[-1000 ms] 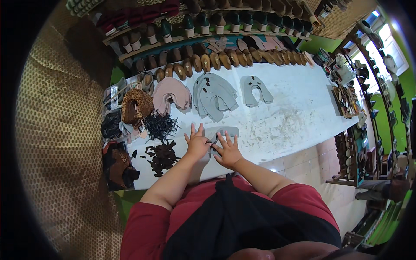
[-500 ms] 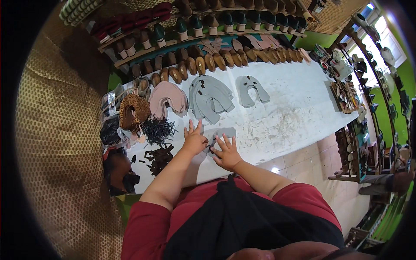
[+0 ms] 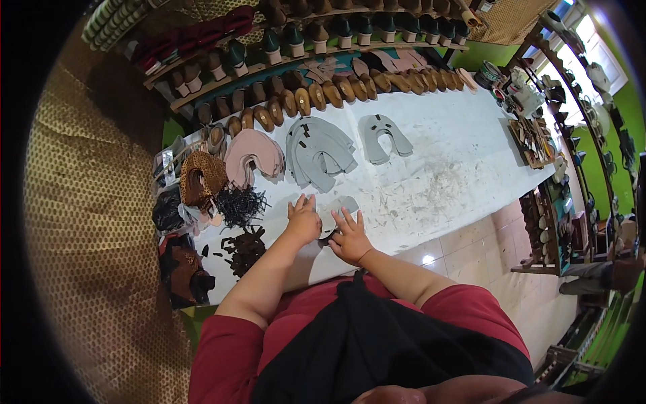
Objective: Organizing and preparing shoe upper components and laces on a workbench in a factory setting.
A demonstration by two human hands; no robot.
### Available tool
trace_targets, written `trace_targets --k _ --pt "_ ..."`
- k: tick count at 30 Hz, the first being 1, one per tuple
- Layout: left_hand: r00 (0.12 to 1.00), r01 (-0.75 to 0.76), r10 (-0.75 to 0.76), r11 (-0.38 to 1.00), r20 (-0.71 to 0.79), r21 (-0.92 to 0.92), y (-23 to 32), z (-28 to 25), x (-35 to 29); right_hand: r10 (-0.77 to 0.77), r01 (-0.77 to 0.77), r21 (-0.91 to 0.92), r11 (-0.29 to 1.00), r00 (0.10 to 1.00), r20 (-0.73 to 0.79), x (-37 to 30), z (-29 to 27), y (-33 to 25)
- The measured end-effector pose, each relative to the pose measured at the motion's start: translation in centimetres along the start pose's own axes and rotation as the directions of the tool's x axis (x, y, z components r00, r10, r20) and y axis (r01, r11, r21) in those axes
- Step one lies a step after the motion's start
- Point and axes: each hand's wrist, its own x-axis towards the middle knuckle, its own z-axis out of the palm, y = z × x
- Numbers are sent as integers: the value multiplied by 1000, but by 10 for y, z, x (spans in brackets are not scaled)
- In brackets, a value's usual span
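A curved grey shoe-upper piece [image 3: 348, 203] lies on the white table, partly under my hands. On its left side rests my left hand [image 3: 304, 222], fingers stretched out and apart. My right hand [image 3: 350, 240] is spread over its near right part, fingertips pressed on it. Between the hands shows a small dark strip [image 3: 328, 234] at the piece's edge; fingers cover part of it. Just beyond are a stack of grey shoe uppers [image 3: 313, 151] with small dark tabs on top and a smaller grey stack [image 3: 385, 138] to its right.
To the left lie pink uppers [image 3: 250, 155], leopard-print uppers [image 3: 202, 176], a heap of black strips [image 3: 241, 204] and brown pieces [image 3: 244, 252]. Brown shoe forms [image 3: 303, 101] line the table's back, below racks of heeled shoes [image 3: 294, 42]. A tool tray [image 3: 531, 143] sits at the right end.
The view has shifted slightly. Both hands stay at the grey piece; the left fingers are drawn a little closer together, and the right hand has moved slightly nearer the table's front edge.
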Motion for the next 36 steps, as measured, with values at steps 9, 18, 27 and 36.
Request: trace_targets --k 9,18,27,36 --pt "993 20 -25 999 -113 -40 -1 -8 -11 -50 52 31 998 998 -44 -3 1 3" --pt "999 -10 9 1000 -42 -4 -1 -12 -10 -62 62 -11 998 998 7 -2 3 2" --pt "978 -141 136 990 -159 -19 6 -11 -8 -52 52 -7 999 998 32 -1 -1 1" --pt "940 -206 172 975 -294 -89 -4 2 -6 -35 36 -61 997 999 9 -4 7 7"
